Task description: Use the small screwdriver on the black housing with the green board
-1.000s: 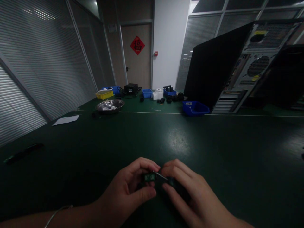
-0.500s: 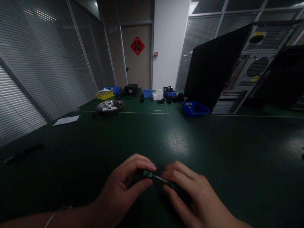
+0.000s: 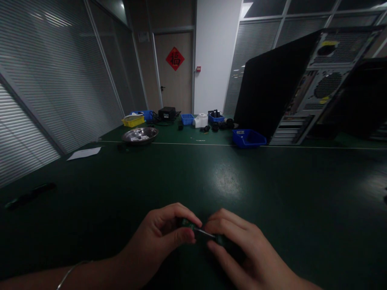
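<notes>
My left hand (image 3: 161, 233) pinches a small green piece with pale markings (image 3: 188, 222) between thumb and fingers; most of it is hidden. In my right hand (image 3: 244, 241) is a screwdriver with a dark green handle, largely covered by the fingers. Its thin metal shaft (image 3: 206, 233) spans the gap between the hands, and the far end meets the green piece. Both hands are just above the dark green table (image 3: 193, 173), near its front. A dark green, elongated object (image 3: 30, 195) lies far to the left, too dim to name.
Farther back stand a metal bowl (image 3: 140, 136), a yellow bin (image 3: 133, 121), a blue bin (image 3: 249, 138) and a white device (image 3: 200, 120). A large computer case (image 3: 275, 84) rises at the right. Paper (image 3: 84, 153) lies at the left.
Both hands have shifted slightly downward in view. My left thumb has moved further over the green piece, covering more of it, and the shaft shows a little lower.
</notes>
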`<state>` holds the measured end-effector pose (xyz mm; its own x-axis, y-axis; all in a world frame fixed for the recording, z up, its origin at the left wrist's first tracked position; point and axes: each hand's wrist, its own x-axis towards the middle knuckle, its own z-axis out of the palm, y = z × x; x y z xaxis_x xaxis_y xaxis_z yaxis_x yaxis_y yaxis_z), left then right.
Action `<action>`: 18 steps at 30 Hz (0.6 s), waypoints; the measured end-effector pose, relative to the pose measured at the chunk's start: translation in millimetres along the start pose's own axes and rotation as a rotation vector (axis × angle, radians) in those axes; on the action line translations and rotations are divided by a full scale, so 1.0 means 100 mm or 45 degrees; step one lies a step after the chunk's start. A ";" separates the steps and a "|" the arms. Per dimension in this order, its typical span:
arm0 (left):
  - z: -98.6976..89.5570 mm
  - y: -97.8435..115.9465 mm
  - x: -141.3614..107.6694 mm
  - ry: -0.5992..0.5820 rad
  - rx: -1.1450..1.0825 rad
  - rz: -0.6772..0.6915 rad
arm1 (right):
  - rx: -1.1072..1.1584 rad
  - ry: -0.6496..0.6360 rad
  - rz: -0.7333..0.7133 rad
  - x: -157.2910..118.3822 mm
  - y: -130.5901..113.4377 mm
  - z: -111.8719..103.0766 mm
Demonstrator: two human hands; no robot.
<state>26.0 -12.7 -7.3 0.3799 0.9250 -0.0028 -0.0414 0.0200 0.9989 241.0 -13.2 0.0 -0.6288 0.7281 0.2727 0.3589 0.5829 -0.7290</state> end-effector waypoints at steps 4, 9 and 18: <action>0.01 0.00 0.01 -0.071 -0.083 0.028 | 0.007 0.001 -0.013 0.00 -0.01 0.00; 0.01 -0.01 -0.01 0.013 0.067 0.126 | 0.000 0.007 -0.037 0.00 -0.01 0.00; 0.02 -0.01 0.00 0.011 -0.021 0.082 | 0.030 0.027 -0.057 0.00 -0.01 0.00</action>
<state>27.8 -13.7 -8.6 0.3679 0.9279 0.0608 -0.0804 -0.0333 0.9962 241.0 -13.7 1.0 -0.6291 0.7090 0.3186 0.3140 0.6068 -0.7302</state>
